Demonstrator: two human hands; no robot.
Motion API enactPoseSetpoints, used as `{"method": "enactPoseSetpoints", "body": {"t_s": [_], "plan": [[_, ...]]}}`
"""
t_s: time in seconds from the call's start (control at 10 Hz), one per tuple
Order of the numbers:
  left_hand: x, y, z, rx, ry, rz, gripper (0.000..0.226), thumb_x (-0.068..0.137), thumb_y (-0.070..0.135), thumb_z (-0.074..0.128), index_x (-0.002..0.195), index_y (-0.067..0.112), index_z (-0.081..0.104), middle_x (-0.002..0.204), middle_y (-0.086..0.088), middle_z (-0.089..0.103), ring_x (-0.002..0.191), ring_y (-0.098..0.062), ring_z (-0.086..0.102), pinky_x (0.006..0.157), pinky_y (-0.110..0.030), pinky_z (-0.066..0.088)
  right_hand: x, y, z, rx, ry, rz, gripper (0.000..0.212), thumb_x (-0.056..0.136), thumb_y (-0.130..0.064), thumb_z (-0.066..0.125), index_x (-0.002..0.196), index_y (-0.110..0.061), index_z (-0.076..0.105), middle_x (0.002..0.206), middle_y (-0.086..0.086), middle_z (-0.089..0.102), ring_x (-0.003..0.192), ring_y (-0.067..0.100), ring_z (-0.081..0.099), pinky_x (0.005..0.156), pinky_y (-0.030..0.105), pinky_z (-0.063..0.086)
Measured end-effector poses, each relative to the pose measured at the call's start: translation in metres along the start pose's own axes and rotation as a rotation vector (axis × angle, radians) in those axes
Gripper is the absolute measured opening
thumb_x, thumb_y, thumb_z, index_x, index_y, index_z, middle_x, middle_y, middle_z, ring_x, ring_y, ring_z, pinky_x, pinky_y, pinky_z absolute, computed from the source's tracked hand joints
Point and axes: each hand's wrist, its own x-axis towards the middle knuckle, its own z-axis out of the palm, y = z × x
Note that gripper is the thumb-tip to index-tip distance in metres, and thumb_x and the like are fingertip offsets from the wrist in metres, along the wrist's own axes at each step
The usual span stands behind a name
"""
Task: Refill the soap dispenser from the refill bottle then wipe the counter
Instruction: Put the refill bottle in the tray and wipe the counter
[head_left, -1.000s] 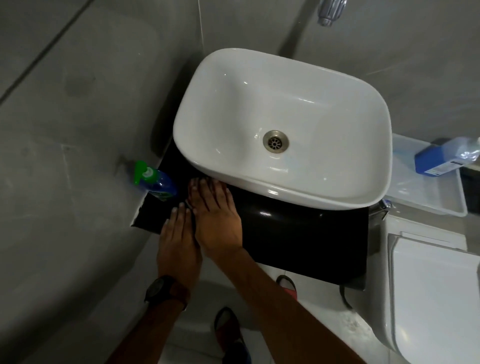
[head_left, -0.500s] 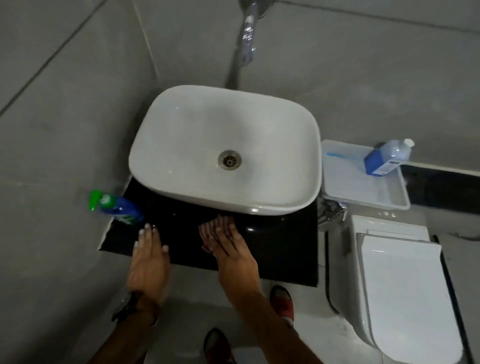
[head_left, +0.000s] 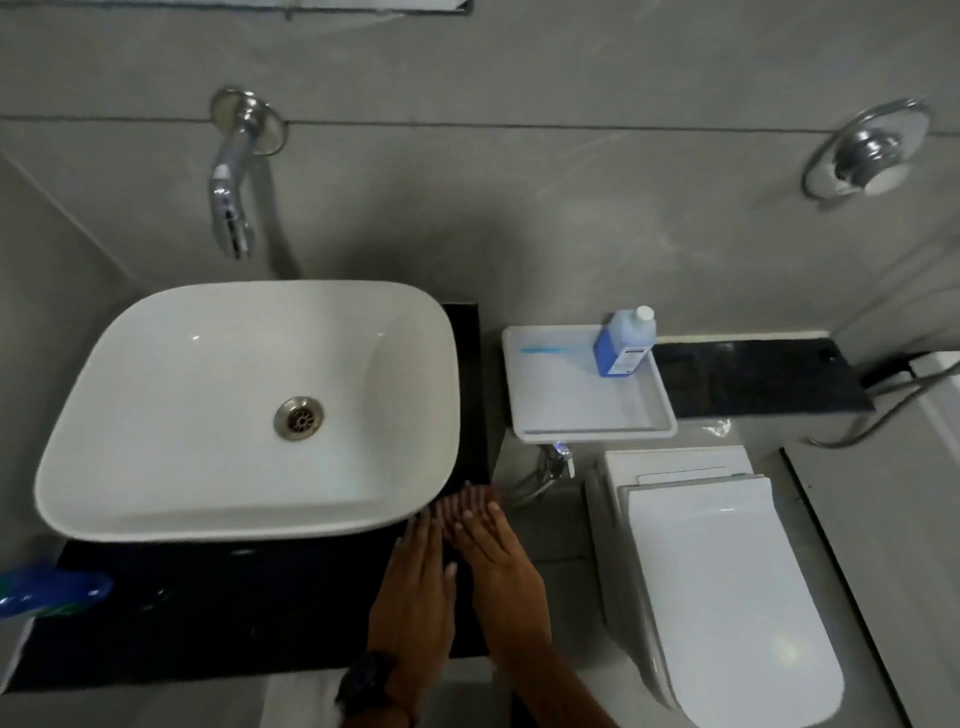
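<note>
My left hand (head_left: 415, 597) and my right hand (head_left: 493, 561) lie flat, side by side, fingers stretched out, on the right front part of the black counter (head_left: 234, 613). Neither holds anything. A watch sits on my left wrist. A blue bottle with a green top (head_left: 52, 592) stands blurred at the counter's left edge. A blue refill bottle with a white cap (head_left: 623, 340) stands in the back right corner of a white tray (head_left: 550, 415), to the right of the counter.
A white basin (head_left: 156, 467) fills most of the counter, under a chrome wall tap (head_left: 234, 176). A white toilet (head_left: 727, 597) with its lid down stands right of my hands. A black ledge (head_left: 753, 374) runs behind it.
Both hands have slid from the counter's left part to its right front corner and come together. The view has lifted and shifted right, showing the tap and the wall.
</note>
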Motion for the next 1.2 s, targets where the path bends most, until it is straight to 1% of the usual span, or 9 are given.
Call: {"method": "enactPoseSetpoints", "body": {"t_s": [0.1, 0.2, 0.3, 0.4, 0.5, 0.7, 0.9, 1.1, 1.2], "plan": [[0.035, 0.031, 0.019, -0.07, 0.022, 0.004, 0.06, 0.102, 0.038, 0.029, 0.154, 0.011, 0.018, 0.161, -0.003, 0.023, 0.149, -0.014, 0.021, 0.121, -0.027, 0.01, 0.016, 0.029, -0.014, 0.09, 0.114, 0.083, 0.046, 0.098, -0.022, 0.059, 0.144, -0.019, 0.063, 0.155, -0.003, 0.056, 0.152, 0.025, 0.04, 0.126, 0.017, 0.022], [0.076, 0.054, 0.035, -0.066, -0.005, -0.004, 0.059, 0.101, 0.036, 0.031, 0.152, 0.005, 0.027, 0.16, -0.008, 0.027, 0.149, -0.023, 0.027, 0.12, -0.033, 0.016, 0.044, 0.063, -0.031, 0.085, 0.163, 0.106, 0.05, 0.096, -0.021, 0.072, 0.145, -0.02, 0.062, 0.155, -0.004, 0.054, 0.152, 0.024, 0.039, 0.123, 0.026, 0.034], [0.122, 0.069, 0.051, -0.05, -0.003, 0.004, 0.056, 0.102, 0.033, 0.031, 0.149, 0.002, 0.035, 0.159, -0.01, 0.03, 0.148, -0.025, 0.03, 0.122, -0.032, 0.014, 0.084, 0.101, -0.048, 0.075, 0.057, 0.183, 0.056, 0.104, -0.027, 0.06, 0.157, -0.025, 0.043, 0.166, -0.011, 0.028, 0.16, 0.014, 0.013, 0.131, 0.033, 0.021], [0.168, 0.086, 0.063, -0.021, 0.015, -0.013, 0.054, 0.104, 0.036, 0.027, 0.152, 0.01, 0.028, 0.16, -0.005, 0.028, 0.149, -0.019, 0.025, 0.124, -0.03, 0.011, 0.13, 0.136, -0.059, 0.084, 0.002, 0.237, 0.063, 0.104, -0.032, 0.055, 0.162, -0.025, 0.032, 0.172, -0.007, 0.021, 0.161, 0.014, 0.0, 0.132, 0.041, 0.02], [0.212, 0.102, 0.073, 0.055, -0.013, -0.036, 0.052, 0.102, 0.035, 0.033, 0.147, 0.01, 0.038, 0.153, -0.011, 0.042, 0.142, -0.026, 0.04, 0.115, -0.042, 0.022, 0.175, 0.164, -0.06, 0.072, -0.042, 0.236, 0.066, 0.105, -0.037, 0.053, 0.164, -0.03, 0.025, 0.174, -0.007, 0.013, 0.163, 0.018, 0.0, 0.134, 0.044, 0.012], [0.267, 0.099, 0.08, 0.084, -0.082, -0.071, 0.065, 0.088, 0.02, 0.064, 0.145, -0.002, 0.04, 0.153, -0.022, 0.04, 0.141, -0.038, 0.041, 0.114, -0.046, 0.03, 0.233, 0.198, -0.035, 0.166, -0.087, 0.246, 0.069, 0.104, -0.028, 0.059, 0.164, -0.027, 0.025, 0.174, -0.001, 0.019, 0.163, 0.022, 0.007, 0.133, 0.051, 0.016], [0.282, 0.084, 0.095, 0.235, -0.182, -0.121, 0.067, 0.1, 0.032, 0.045, 0.155, 0.009, 0.014, 0.165, -0.013, 0.015, 0.152, -0.028, 0.017, 0.122, -0.043, 0.013, 0.25, 0.201, -0.017, 0.114, -0.129, 0.192, 0.068, 0.104, -0.028, 0.058, 0.164, -0.019, 0.026, 0.174, 0.007, 0.021, 0.163, 0.027, 0.009, 0.133, 0.044, 0.002], [0.278, 0.079, 0.083, 0.24, -0.156, -0.076, 0.065, 0.099, 0.03, 0.045, 0.154, 0.006, 0.019, 0.163, -0.017, 0.019, 0.151, -0.031, 0.022, 0.123, -0.045, 0.021, 0.238, 0.187, -0.034, 0.274, 0.018, 0.294, 0.057, 0.103, -0.032, 0.06, 0.155, -0.015, 0.045, 0.164, 0.008, 0.042, 0.157, 0.025, 0.031, 0.129, 0.051, 0.028], [0.273, 0.082, 0.059, 0.203, -0.105, -0.012, 0.068, 0.095, 0.033, 0.01, 0.149, -0.005, 0.027, 0.159, -0.025, 0.026, 0.147, -0.039, 0.028, 0.12, -0.049, 0.027, 0.216, 0.182, -0.06, 0.325, 0.096, 0.349, 0.046, 0.104, -0.035, 0.059, 0.146, -0.016, 0.054, 0.15, 0.007, 0.057, 0.143, 0.023, 0.051, 0.122, 0.047, 0.04]]}}
